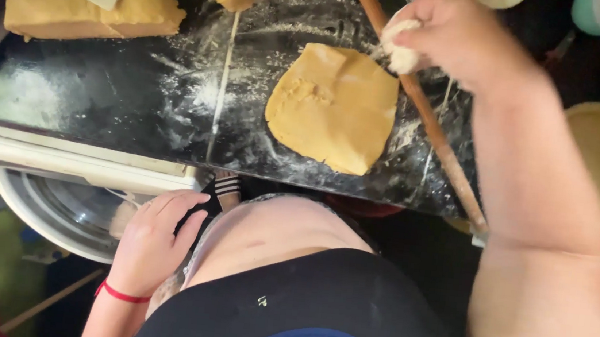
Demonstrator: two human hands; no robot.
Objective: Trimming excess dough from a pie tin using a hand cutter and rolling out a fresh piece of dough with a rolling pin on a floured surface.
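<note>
glossy black worktop (123,100), wooden rolling pin (429,122)

The scene is dim overall, with warm indoor light falling from above onto the middle of the frame. The black countertop (102,91) throws back soft, hazy glare at the centre left, where flour dust glows pale. The flattened dough (334,106) at the upper centre is evenly lit and reasonably sharp. The right hand (448,36) at the upper right is bright and slightly smeared by motion. The right edge and the lower left corner sink into deep shadow, with detail lost. The forearm at the right looks stretched by wide-angle distortion. The lower frame is soft and out of focus.
</note>
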